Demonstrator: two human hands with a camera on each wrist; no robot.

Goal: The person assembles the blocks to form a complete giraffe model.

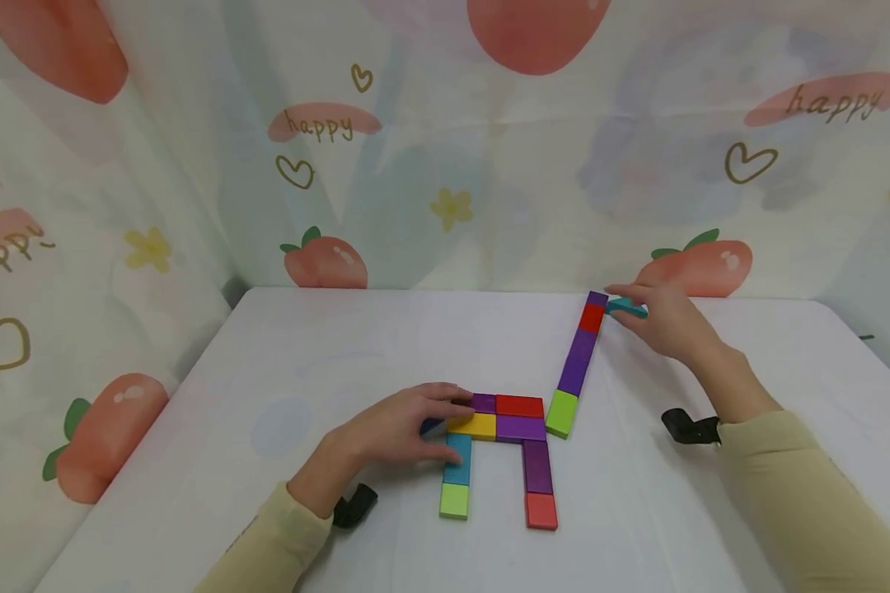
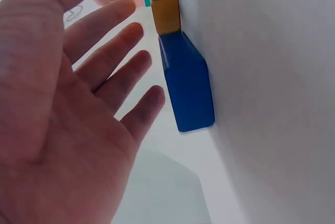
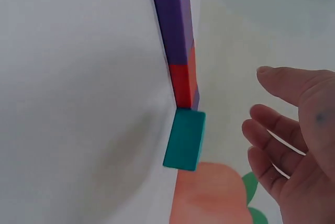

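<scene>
My right hand (image 1: 671,321) is at the far end of a slanting row of blocks. Thumb and forefinger are spread around a teal block (image 3: 185,139), which touches the row's end; in the right wrist view the fingers stand apart from it. That row runs from a lime block (image 1: 561,413) through purple (image 1: 577,362) and red (image 1: 592,318) to a purple end. Loosely spread, my left hand (image 1: 404,424) hovers over the left side of a block figure, beside a dark blue block (image 2: 188,88), a yellow block (image 1: 478,426) and a light blue block (image 1: 457,469).
The figure's right side has a red block (image 1: 519,406), a purple block (image 1: 521,428) and a leg ending in a coral block (image 1: 541,511). Its left leg ends in a lime block (image 1: 455,501). A patterned curtain (image 1: 489,165) stands behind the white table (image 1: 304,346).
</scene>
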